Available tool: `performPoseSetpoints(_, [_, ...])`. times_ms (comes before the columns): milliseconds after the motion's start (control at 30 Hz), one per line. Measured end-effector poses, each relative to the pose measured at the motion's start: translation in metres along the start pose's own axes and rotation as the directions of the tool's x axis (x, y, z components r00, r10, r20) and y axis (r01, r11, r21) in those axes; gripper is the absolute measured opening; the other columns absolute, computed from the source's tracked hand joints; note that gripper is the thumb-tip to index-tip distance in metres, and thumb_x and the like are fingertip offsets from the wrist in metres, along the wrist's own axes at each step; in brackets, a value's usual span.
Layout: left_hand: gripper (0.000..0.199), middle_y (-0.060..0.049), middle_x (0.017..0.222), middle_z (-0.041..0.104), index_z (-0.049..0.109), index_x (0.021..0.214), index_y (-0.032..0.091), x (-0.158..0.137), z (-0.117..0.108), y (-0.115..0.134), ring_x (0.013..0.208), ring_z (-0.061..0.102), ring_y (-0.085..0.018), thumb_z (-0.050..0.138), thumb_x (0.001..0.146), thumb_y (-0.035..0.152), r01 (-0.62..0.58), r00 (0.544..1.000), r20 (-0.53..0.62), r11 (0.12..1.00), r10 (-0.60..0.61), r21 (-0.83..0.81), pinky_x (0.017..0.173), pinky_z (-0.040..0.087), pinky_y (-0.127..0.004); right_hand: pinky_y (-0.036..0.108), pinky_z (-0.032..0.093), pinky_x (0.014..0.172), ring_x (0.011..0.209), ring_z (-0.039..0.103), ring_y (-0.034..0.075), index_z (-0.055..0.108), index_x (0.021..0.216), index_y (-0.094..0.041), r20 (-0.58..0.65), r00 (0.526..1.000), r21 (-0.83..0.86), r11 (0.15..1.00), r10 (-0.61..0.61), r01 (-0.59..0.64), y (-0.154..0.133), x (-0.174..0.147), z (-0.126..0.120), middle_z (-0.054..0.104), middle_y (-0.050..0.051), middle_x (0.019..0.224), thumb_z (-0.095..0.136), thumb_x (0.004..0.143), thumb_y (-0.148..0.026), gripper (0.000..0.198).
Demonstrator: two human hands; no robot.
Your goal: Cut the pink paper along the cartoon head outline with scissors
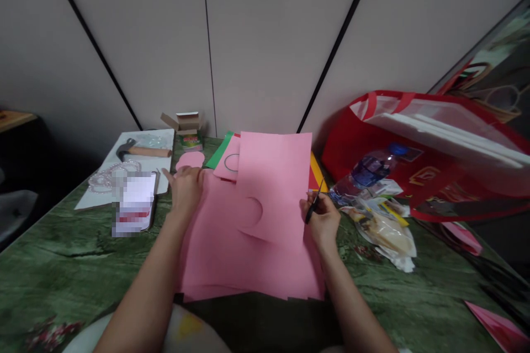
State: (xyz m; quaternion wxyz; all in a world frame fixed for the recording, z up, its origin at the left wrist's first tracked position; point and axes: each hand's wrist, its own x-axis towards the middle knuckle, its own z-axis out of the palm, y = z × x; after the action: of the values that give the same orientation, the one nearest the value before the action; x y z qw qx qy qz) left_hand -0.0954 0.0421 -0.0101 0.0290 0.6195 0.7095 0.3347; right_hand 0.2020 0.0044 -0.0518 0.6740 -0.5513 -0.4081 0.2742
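My left hand [187, 190] rests with fingers apart at the upper left edge of a stack of large pink paper sheets [248, 270]. Just beyond its fingertips lies a pink paper cutout with a rounded, wavy edge [190, 160]. In my right hand [323, 218] is a small pair of black-handled scissors [313, 210], blades pointing up and away from me. That hand is beside the right edge of a smaller pink sheet [275, 171], which lies over the stack and has a semicircular notch on its left side. Whether my right fingers also touch this sheet, I cannot tell.
Left: a phone [134, 204], a hammer [144, 150] on a white board [89, 198], and an opened small box [190, 135]. Right: a water bottle [366, 172], crumpled plastic packaging [387, 229], and a large red bag [351, 132]. A wall panel [256, 44] stands behind.
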Motion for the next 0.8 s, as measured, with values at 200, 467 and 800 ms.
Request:
performPoseSetpoints(200, [0.038,-0.023,0.123,0.044,0.057,0.114,0.013,0.010,0.004,-0.030,0.123,0.030,-0.042,0.046,0.084,0.033,0.075,0.993,-0.106,0.969,-0.052,0.234,0.095,0.016,-0.071,0.034,0.045,0.068,0.063,0.056,0.014,0.063,0.077,-0.019,0.022,1.000,0.003,1.000,0.005,-0.005,0.002,0.001,0.000,0.059,-0.002,0.068,0.074,0.056,-0.028,0.025])
performPoseSetpoints(467, [0.051,-0.023,0.145,0.023,0.045,0.128,0.017,0.003,0.005,-0.024,0.131,0.011,-0.048,0.042,0.086,0.046,0.093,0.992,-0.111,0.904,-0.051,0.417,0.087,0.026,-0.073,0.035,0.045,0.070,0.066,0.056,0.015,0.063,0.079,-0.019,0.044,0.999,-0.004,1.000,0.018,-0.018,0.002,0.000,0.000,0.059,-0.002,0.070,0.075,0.057,-0.028,0.026])
performPoseSetpoints(800, [0.059,-0.021,0.145,0.025,0.039,0.134,0.020,0.010,0.002,-0.042,0.131,0.017,-0.043,0.039,0.085,0.053,0.124,0.991,-0.101,0.916,-0.092,0.381,0.092,0.026,-0.070,0.035,0.045,0.071,0.066,0.056,0.015,0.063,0.078,-0.020,0.049,0.998,0.007,0.999,0.031,-0.032,-0.001,-0.001,0.000,0.059,-0.002,0.072,0.075,0.056,-0.029,0.026])
